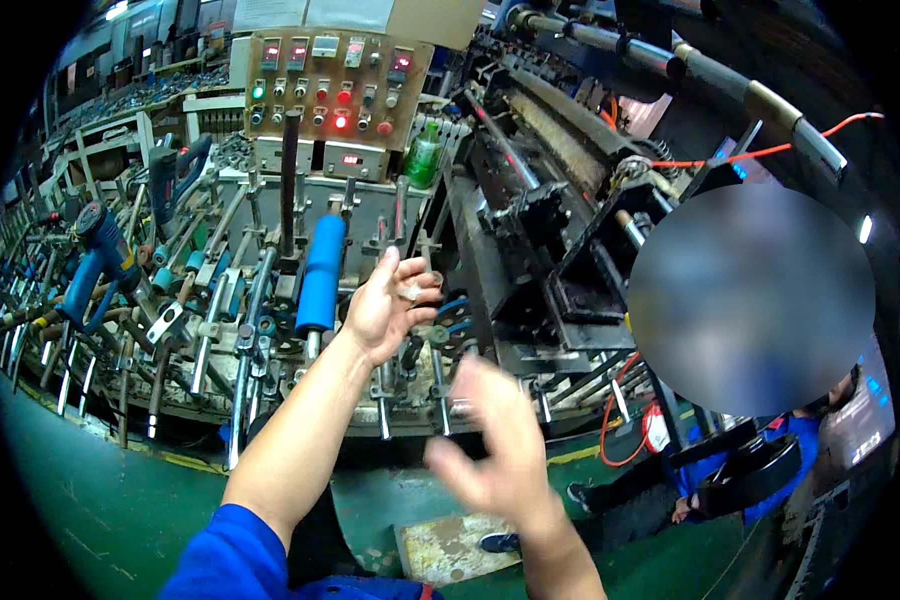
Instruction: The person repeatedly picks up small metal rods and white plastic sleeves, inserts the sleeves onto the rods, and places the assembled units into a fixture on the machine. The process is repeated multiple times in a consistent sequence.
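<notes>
Factory hall, green floor (90, 500), with a long machine (530, 230) crowded with rods and rollers running across the view.

- Control panel (335, 85): upright at the machine's far edge, rows of red and green lit buttons and small displays.
- Green bottle (423, 155): stands just beside the panel's right edge.
- Blue roller (321, 272): upright sleeve on a shaft, near the machine's front edge, just left of the left hand.
- Blue power tools (95, 265): hang among the rods toward the machine's left end.
- Left hand (388, 305): raised over the front row of spindles, fingers half curled around a small pale object (411, 291), apparently a clear or whitish piece pinched at the fingertips; its kind is too small to tell.
- Right hand (490, 455): motion-blurred, open with fingers spread, grasping nothing, below the machine's front edge and apart from the left.
- Orange cable (770, 150): runs along the machine's right rear edge.
- Another person (740, 470): blue sleeves, crouched at the machine's right end.

Risk, as a judgement: the light pinch could let the small piece drop among the spindles, and the swinging right hand could strike the protruding rods.
</notes>
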